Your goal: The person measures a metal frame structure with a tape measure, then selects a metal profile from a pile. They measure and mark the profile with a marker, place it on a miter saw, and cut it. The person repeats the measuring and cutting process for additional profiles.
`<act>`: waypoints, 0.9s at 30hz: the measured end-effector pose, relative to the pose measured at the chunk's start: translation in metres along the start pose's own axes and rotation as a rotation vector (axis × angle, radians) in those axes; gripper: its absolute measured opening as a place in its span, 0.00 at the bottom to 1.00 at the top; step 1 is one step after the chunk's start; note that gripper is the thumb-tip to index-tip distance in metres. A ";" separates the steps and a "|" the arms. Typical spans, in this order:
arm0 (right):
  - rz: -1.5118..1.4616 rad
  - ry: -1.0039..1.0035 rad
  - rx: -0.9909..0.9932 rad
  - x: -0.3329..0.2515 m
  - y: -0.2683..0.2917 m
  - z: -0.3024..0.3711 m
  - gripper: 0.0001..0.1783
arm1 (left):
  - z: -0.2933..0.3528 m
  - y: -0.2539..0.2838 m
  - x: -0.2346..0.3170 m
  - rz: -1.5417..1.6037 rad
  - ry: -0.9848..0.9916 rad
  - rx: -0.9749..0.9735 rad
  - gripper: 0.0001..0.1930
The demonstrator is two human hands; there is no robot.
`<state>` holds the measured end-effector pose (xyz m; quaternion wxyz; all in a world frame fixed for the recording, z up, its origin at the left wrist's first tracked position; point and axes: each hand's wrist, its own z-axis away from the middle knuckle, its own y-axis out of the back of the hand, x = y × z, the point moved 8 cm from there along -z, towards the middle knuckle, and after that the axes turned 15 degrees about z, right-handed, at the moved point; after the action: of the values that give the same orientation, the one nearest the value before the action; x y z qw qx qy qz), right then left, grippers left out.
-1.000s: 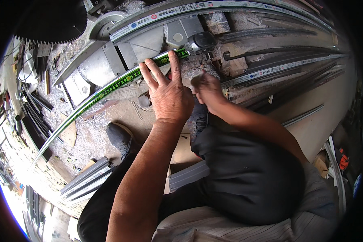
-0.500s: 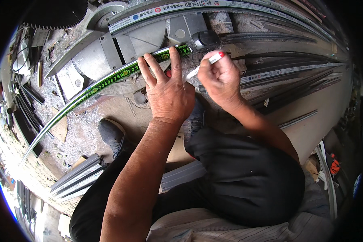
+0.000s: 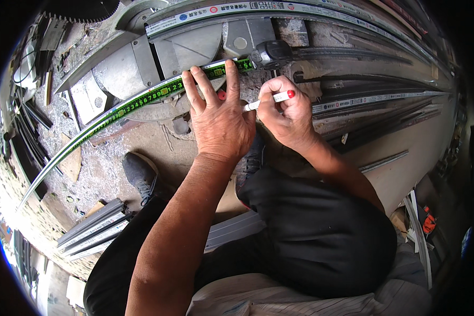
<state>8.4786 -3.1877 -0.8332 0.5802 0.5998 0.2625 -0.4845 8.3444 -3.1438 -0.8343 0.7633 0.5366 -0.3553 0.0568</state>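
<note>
A green tape measure blade (image 3: 142,100) runs in a long curve from the lower left to its black case (image 3: 274,54), lying along a thin metal profile strip. Across the blade rests my left hand (image 3: 218,124), its fingers stretched and spread over the markings; the thumb is mostly hidden. My right hand (image 3: 289,116) pinches a white marker (image 3: 271,100) with a red end. The marker lies nearly level, its other end close beside my left hand, and I cannot tell whether they touch.
Beyond the tape lies a metal saw table (image 3: 187,50), with a toothed blade (image 3: 79,10) at upper left. Long labelled profiles (image 3: 300,10) stretch across the back and right. Offcuts (image 3: 97,226) are piled at lower left. Metal shavings litter the floor around my shoe (image 3: 140,171).
The marker has swung from a steep slant to nearly level as my right hand turned. My left hand stays on the tape. The whole view has shifted slightly.
</note>
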 end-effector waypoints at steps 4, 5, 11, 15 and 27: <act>0.020 0.040 -0.084 -0.005 0.003 -0.006 0.07 | 0.000 0.001 0.001 -0.001 -0.013 0.023 0.50; 0.056 0.063 -0.103 -0.009 0.005 -0.008 0.07 | 0.000 0.000 0.000 -0.001 -0.012 0.023 0.49; 0.066 0.091 -0.236 -0.015 -0.004 -0.009 0.06 | 0.001 -0.002 -0.003 -0.014 -0.011 0.029 0.48; 0.146 0.081 -0.261 -0.012 -0.004 -0.009 0.07 | 0.001 -0.002 -0.004 -0.021 -0.006 0.010 0.47; -0.009 -0.039 0.015 -0.019 0.034 -0.030 0.15 | 0.002 0.000 -0.001 0.066 -0.036 0.024 0.43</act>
<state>8.5091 -3.1608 -0.8060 0.5785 0.5932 0.2503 -0.5008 8.3425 -3.1445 -0.8345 0.7479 0.5346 -0.3860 0.0767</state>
